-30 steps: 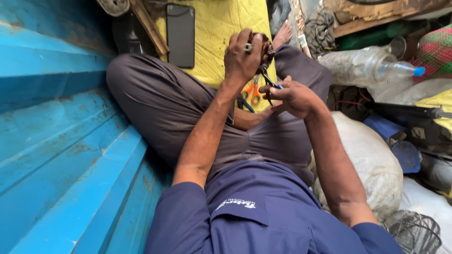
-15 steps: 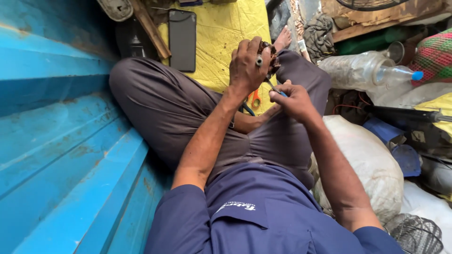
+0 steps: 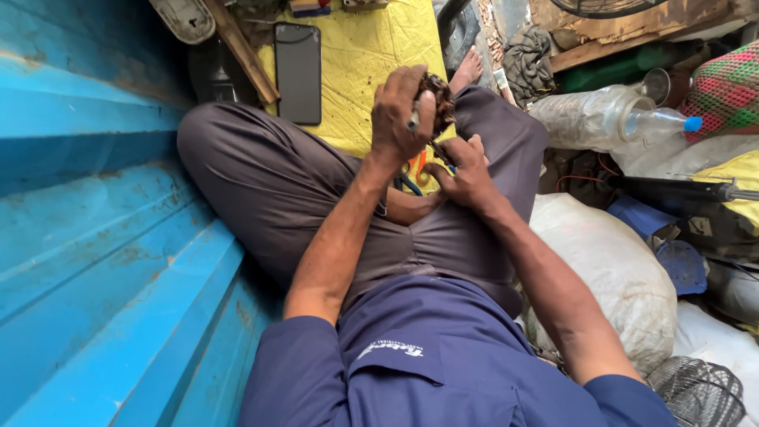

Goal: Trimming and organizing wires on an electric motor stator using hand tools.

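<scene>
I sit cross-legged in grey trousers. My left hand (image 3: 402, 115) is raised over my lap and closed around a dark, rusty-brown round part (image 3: 440, 99) that sticks out past the fingers. Just below it, my right hand (image 3: 466, 170) grips a thin dark tool (image 3: 437, 150) whose tip points up at the underside of the part. The two hands almost touch. An orange-handled tool (image 3: 417, 168) lies between my legs on the yellow sheet (image 3: 371, 55), partly hidden by my hands.
A black phone (image 3: 298, 71) lies on the yellow sheet beside my left knee. A blue corrugated metal wall (image 3: 95, 237) runs along the left. On the right are a clear plastic bottle (image 3: 609, 119), a white sack (image 3: 609, 269) and a wire fan guard (image 3: 696, 391).
My right hand has moved in closer under my left hand. The left hand has turned the brown part slightly while keeping its hold.
</scene>
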